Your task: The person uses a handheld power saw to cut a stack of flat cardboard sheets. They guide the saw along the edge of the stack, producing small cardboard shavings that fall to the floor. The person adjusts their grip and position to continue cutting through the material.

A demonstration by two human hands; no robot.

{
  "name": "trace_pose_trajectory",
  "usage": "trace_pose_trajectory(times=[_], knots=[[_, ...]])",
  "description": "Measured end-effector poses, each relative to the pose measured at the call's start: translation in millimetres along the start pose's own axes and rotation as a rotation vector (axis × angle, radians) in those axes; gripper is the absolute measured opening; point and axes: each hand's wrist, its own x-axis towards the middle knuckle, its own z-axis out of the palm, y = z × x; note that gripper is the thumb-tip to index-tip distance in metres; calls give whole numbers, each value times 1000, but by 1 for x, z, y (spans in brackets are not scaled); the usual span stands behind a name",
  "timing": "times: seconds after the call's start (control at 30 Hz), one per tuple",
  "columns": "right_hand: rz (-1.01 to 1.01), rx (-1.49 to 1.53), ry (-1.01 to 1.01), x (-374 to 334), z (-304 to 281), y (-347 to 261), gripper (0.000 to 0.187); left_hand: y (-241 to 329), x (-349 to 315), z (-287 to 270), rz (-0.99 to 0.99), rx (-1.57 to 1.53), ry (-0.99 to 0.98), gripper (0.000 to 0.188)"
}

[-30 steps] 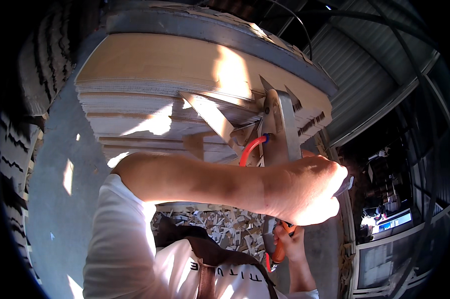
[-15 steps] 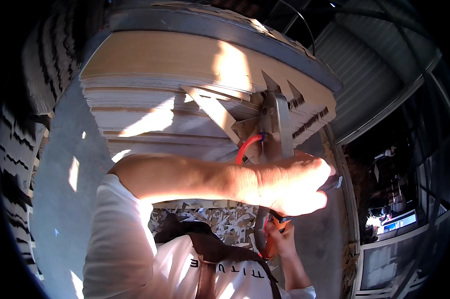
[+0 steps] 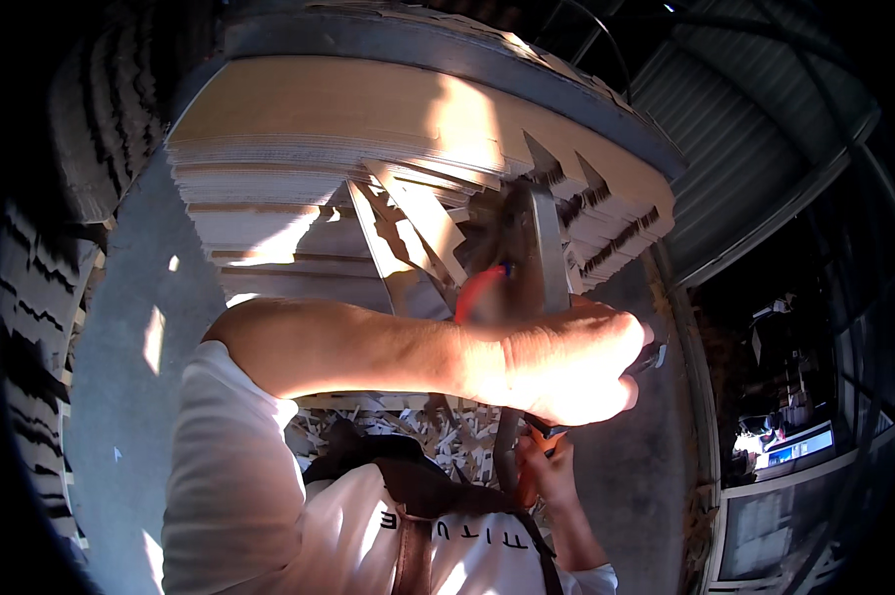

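A hand-held power tool [image 3: 549, 248] with a long metal arm, a red hose and an orange grip reaches into the edge of a tall stack of cardboard sheets [image 3: 338, 109]. My left forearm crosses in front of the stack, and my left hand [image 3: 576, 367] is closed round the tool's upper part, where a dark end sticks out past the fingers. Lower down, my right hand [image 3: 555, 474] wraps the orange grip. Cut cardboard strips [image 3: 418, 223] hang loose from the stack beside the tool's blurred head. My left arm hides the middle of the tool.
Cardboard scraps [image 3: 438, 436] litter the ground below the stack. More stacked sheets [image 3: 101, 109] stand at the far left. A metal beam [image 3: 418, 55] lies across the stack's top. On the right are a glazed partition [image 3: 780, 535] and a lit screen [image 3: 799, 446].
Both hands and the tool have shifted slightly left. More strips have come away from the stack's edge beside the tool head, tilting downward. The hose is now blurred.
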Motion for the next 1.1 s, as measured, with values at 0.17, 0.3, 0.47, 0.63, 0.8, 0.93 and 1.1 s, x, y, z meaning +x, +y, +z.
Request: trace_pose_trajectory(times=[0.17,0.3,0.47,0.63,0.8,0.93,1.1], knots=[[-34,-22,22,-4,-5,4,20,13,3,-15,-57,-207,18,27],[4,-17,-22,5,11,7,18,-5,-8,2,18,-207,183,20],[34,-52,-28,-2,18,14,18,1,-23,-7,-96,-189,78,34],[-19,-52,56,-11,3,25,20,23,-16,-8,-269,-363,-72,49],[-113,-45,177,-10,-8,12,17,25,13,-7,-172,-503,-125,39],[-28,4,200,-7,-8,18,15,3,24,4,-164,-519,-29,39],[-5,-36,241,-14,-2,9,16,-4,26,6,-144,-507,-74,40]])
